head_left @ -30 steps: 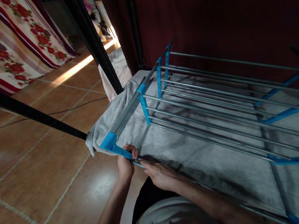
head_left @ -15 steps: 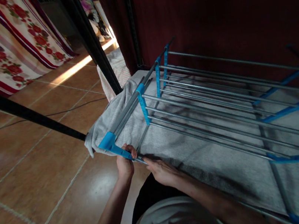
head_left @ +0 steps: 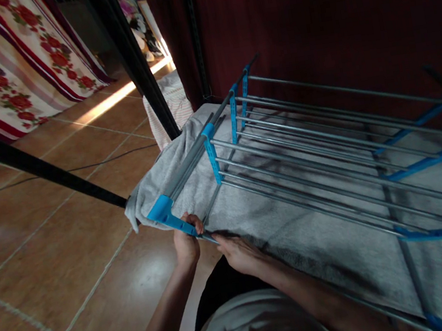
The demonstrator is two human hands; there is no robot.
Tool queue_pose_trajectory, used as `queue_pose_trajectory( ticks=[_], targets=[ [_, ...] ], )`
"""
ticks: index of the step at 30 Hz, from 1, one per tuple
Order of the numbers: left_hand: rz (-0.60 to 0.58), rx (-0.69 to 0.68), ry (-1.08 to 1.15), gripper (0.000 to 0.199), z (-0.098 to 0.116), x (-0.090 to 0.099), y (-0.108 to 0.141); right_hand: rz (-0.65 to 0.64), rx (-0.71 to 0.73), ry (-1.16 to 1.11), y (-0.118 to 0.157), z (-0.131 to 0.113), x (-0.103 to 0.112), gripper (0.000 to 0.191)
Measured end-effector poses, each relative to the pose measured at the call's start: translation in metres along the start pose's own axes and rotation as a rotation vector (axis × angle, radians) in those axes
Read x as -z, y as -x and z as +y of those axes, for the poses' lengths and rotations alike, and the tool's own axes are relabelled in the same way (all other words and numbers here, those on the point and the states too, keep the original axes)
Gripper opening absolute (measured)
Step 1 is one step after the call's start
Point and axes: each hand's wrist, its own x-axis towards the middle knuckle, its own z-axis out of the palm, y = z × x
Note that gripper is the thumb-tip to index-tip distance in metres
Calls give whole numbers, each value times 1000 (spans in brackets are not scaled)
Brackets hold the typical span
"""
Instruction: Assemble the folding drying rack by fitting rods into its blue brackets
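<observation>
A drying rack with grey metal rods (head_left: 299,159) and blue plastic joints lies across a grey cloth-covered surface (head_left: 278,217). My left hand (head_left: 188,239) is closed around the blue corner bracket (head_left: 163,210) at the rack's near left end. Just to the right, my right hand (head_left: 236,249) grips the metal tube (head_left: 207,238) that meets this bracket. The fingertips of both hands are close together, and part of the tube is hidden under my right hand. Blue slotted strips (head_left: 211,156) hold the rods on the left side.
Black metal posts (head_left: 133,62) rise at the left of the covered surface, and a slanting black bar (head_left: 37,159) reaches its corner. Behind the rack hangs a dark red curtain (head_left: 307,20). A floral curtain (head_left: 14,63) hangs over the tiled floor (head_left: 72,254), where a thin cable (head_left: 112,158) runs.
The blue bracket and both hands have shifted very slightly to the right. Each hand keeps its grip, and the rest of the rack looks the same.
</observation>
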Motion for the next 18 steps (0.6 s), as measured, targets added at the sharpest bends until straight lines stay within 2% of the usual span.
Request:
queue_pose_trajectory(
  ticks=[10,18],
  targets=[
    [7,-17,-76,51,-4,3,0,10,-6,-10,0,3,-4,46],
    [-8,-15,-68,52,3,-2,2,10,-2,-31,1,3,-3,47]
  ],
)
